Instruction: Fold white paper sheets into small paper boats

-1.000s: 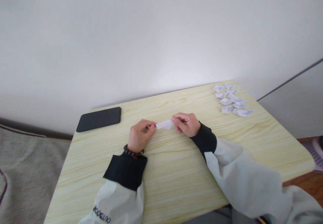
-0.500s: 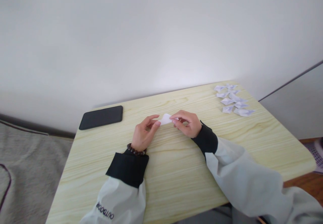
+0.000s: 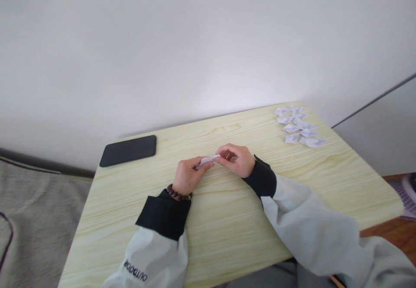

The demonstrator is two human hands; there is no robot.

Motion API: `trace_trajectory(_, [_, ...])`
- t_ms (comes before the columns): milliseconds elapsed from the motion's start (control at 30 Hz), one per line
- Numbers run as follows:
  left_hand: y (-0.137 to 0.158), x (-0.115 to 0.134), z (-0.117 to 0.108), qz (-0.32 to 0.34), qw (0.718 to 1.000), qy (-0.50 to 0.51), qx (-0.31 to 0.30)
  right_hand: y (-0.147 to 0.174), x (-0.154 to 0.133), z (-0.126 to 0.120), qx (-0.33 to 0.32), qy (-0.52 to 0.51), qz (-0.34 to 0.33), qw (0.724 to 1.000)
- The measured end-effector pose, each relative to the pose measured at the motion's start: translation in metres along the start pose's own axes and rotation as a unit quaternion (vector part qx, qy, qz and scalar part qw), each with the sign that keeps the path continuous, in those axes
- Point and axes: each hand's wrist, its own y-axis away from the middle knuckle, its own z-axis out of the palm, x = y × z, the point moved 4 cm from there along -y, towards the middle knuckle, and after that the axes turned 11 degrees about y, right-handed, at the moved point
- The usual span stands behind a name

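Note:
Between my two hands is a small piece of folded white paper, seen nearly edge-on as a thin strip. My left hand, with a dark beaded bracelet at the wrist, pinches its left end between thumb and fingers. The right end is pinched by the thumb and fingertips of my right hand. Both hands are just over the middle of the wood-grain table. Part of the paper is hidden behind my left fingers, so its exact folds cannot be made out.
A black smartphone lies at the table's back left. Several folded white paper pieces are grouped at the back right. A white wall rises behind the table. Grey fabric lies to the left, and a purple perforated object shows at the right.
The paper has turned from showing its flat face to nearly edge-on. My left fingers have closed further around its left end, and my right hand has shifted slightly left.

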Motion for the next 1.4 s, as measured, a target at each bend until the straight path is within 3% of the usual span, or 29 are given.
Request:
trace_trajectory(233, [0.001,0.004,0.001,0.003,1.000,0.015,-0.013,0.000,-0.001,0.001,-0.029,-0.003,-0.004,1.000])
trace_trajectory(567, [0.002,0.005,0.004,0.030,0.998,-0.047,-0.029,-0.001,-0.005,0.002,-0.058,0.010,-0.028,0.998])
trace_trajectory(867, [0.002,0.000,-0.005,-0.017,0.997,-0.011,-0.075,-0.005,0.011,-0.006,-0.064,-0.038,0.045,0.996])
trace_trajectory(1233, [0.001,-0.003,-0.008,-0.011,0.997,0.027,-0.069,-0.006,0.017,-0.005,-0.063,-0.066,0.065,0.994])
trace_trajectory(1400, [0.002,-0.002,-0.016,0.022,0.999,0.026,0.002,-0.006,0.015,-0.010,-0.052,-0.022,0.054,0.997])
